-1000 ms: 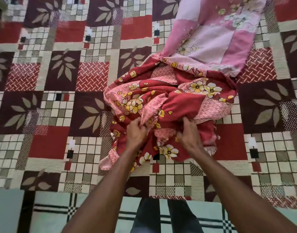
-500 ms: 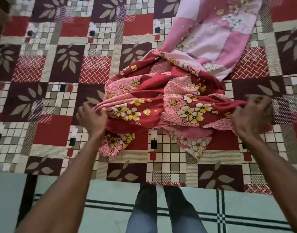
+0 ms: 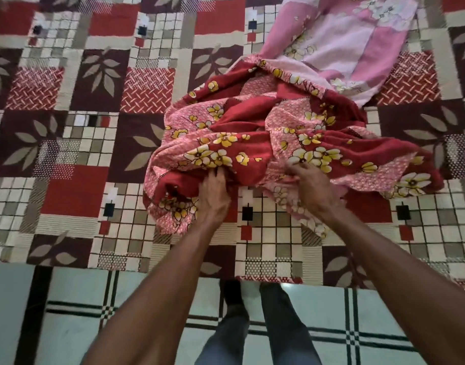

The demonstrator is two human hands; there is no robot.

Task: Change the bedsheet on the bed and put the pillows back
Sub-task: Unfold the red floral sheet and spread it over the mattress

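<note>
A soft red sheet [image 3: 265,143] with yellow and white flowers lies in a crumpled heap on the bed [image 3: 76,143], near the edge closest to the person. The cloth is thin and full of folds and bumps. Its far end shows a paler pink underside [image 3: 352,40] that stretches flat toward the top of the view. Under it, the bed is covered by a thick-looking patchwork cover of red, dark brown and cream squares, some with leaf shapes and some with little grids. The left hand [image 3: 213,196] sits at the near edge of the heap with its fingers curled into a fold of the red cloth, gripping it. The right hand [image 3: 313,188] lies on the cloth beside it, fingers bent and pinching a bit of the pink dotted part. Half a second ago the two hands were far apart, pulling the sheet wide; now they are close together in the middle, and the sheet is bunched up again. Below the bed are a pale green tiled floor [image 3: 68,325] with dark lines and the person's legs [image 3: 252,333] in dark trousers.
</note>
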